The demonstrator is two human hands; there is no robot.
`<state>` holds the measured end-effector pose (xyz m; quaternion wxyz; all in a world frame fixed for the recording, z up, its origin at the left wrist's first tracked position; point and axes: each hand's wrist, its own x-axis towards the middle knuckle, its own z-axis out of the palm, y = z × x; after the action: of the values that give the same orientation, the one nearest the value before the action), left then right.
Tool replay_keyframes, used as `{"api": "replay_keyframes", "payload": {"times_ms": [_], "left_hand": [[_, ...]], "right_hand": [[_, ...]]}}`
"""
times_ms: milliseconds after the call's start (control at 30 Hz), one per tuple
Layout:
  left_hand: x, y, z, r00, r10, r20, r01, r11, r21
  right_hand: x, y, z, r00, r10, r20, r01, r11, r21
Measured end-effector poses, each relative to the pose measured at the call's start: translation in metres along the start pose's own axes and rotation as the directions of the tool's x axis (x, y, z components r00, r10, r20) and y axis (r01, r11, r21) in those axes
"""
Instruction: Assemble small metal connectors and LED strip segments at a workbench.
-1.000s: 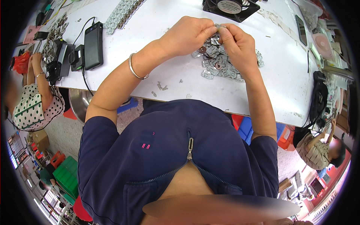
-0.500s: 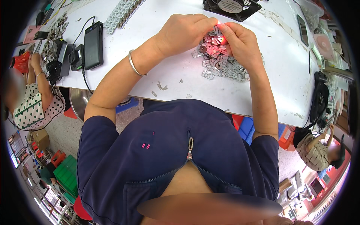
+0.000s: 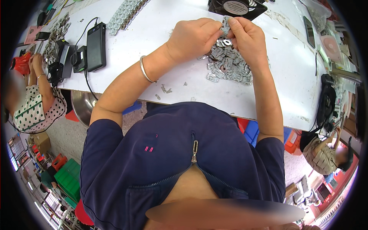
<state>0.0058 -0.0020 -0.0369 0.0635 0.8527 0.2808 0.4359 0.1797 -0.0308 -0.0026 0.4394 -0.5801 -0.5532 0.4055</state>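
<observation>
Head view, looking down: a person in a dark blue zip top is standing at a white table (image 3: 184,82). Both hands are raised together over the table's far middle. The left hand (image 3: 193,38) and the right hand (image 3: 247,38) are pinching, between their fingertips, a small strip of silver metal parts (image 3: 225,27), held just above a loose pile of similar flat metal pieces (image 3: 228,67) lying on the table below the hands. A silver bangle (image 3: 146,69) is sitting on the left wrist. Beyond the hands, a black fan (image 3: 237,7) is resting at the table's far edge. To the left, a black rectangular device (image 3: 96,46) with a cable is lying flat, near a row of linked metal parts (image 3: 124,15). At the far left, another person in a dotted top (image 3: 32,109) is working at the same table.
</observation>
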Motion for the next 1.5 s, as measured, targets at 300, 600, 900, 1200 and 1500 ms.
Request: {"api": "replay_keyframes", "payload": {"times_ms": [300, 600, 900, 1200, 1500], "left_hand": [[0.009, 0.011, -0.004, 0.993, -0.068, -0.094, 0.058, 0.992, -0.108], [0.008, 0.019, -0.003, 0.969, -0.239, 0.058, 0.245, 0.915, -0.321], [0.010, 0.002, -0.007, 0.957, -0.254, 0.143, 0.273, 0.953, -0.135], [0.001, -0.134, -0.027, 0.848, -0.530, 0.014, 0.388, 0.639, 0.664], [0.013, -0.092, -0.036, 0.788, -0.585, 0.194, 0.440, 0.754, 0.487]], "right_hand": [[-0.008, -0.006, 0.001, 0.995, 0.101, 0.014, -0.101, 0.992, 0.075], [-0.028, -0.003, -0.009, 0.997, 0.064, 0.045, -0.049, 0.961, -0.273], [-0.044, 0.002, -0.053, 0.965, -0.016, -0.262, 0.001, 0.998, -0.057], [-0.071, 0.008, -0.069, 0.966, -0.090, -0.242, 0.026, 0.966, -0.257], [-0.079, 0.008, -0.069, 0.949, -0.220, -0.227, 0.149, 0.945, -0.292]]}}
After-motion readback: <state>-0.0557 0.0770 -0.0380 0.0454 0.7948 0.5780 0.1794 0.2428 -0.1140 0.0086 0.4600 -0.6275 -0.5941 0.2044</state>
